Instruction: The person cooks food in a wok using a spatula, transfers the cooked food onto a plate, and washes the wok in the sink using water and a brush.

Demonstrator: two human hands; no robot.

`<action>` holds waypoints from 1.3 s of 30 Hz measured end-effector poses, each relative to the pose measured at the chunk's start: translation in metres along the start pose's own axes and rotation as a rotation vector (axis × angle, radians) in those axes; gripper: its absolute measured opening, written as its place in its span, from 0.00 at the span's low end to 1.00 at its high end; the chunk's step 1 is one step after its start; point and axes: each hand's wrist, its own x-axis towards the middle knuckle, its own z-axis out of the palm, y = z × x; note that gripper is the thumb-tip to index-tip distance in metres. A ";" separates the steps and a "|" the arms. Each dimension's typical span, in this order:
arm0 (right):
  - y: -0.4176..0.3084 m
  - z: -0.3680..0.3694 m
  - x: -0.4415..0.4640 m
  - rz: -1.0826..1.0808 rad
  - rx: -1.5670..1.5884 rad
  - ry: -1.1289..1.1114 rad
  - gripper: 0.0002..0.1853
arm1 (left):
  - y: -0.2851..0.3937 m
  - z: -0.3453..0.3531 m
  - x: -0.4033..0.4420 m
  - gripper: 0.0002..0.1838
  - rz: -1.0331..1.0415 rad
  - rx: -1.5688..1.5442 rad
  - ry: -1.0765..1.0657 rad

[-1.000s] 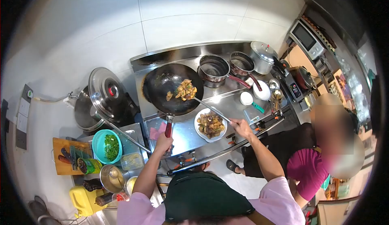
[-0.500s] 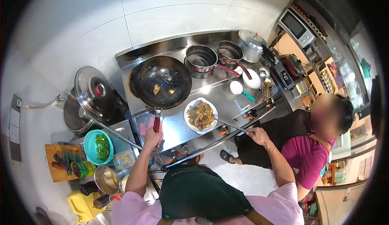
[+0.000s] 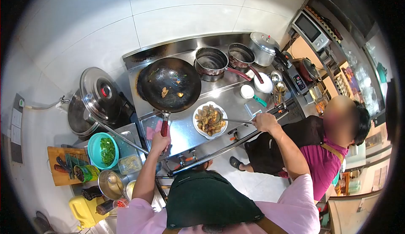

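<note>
My left hand (image 3: 159, 142) is closed around the red-brown handle of a dark wok (image 3: 171, 84), which rests on the stove with a few scraps of food inside. Under and beside that hand lies a pink cloth (image 3: 151, 133). In my right hand (image 3: 265, 122) is the long metal handle of a ladle (image 3: 238, 120). Its head is at the right part of a heap of browned food pieces (image 3: 207, 119); I cannot tell how much it touches them. The heap fills a white plate (image 3: 197, 129) on the steel counter, right of the wok handle.
Two saucepans (image 3: 211, 61) and a pressure cooker (image 3: 263, 48) stand behind. White bowls (image 3: 263, 83) and several ladles (image 3: 277, 82) are to the right. A turquoise bowl of chopped greens (image 3: 108, 150) is at left. Another person (image 3: 327, 149) stands close at right.
My right hand has moved up and slightly left, bringing the ladle's head farther over the plated food. My left hand still grips the wok handle.
</note>
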 end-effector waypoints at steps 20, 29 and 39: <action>0.024 0.036 -0.072 0.261 0.346 0.101 0.14 | 0.010 0.004 -0.005 0.05 -0.037 -0.053 -0.026; 0.013 -0.041 -0.009 -0.032 0.436 0.196 0.14 | -0.004 0.013 0.004 0.05 -0.050 0.046 0.032; -0.138 -0.153 0.138 -0.146 -0.043 0.177 0.14 | -0.003 0.031 0.005 0.03 0.004 0.089 0.044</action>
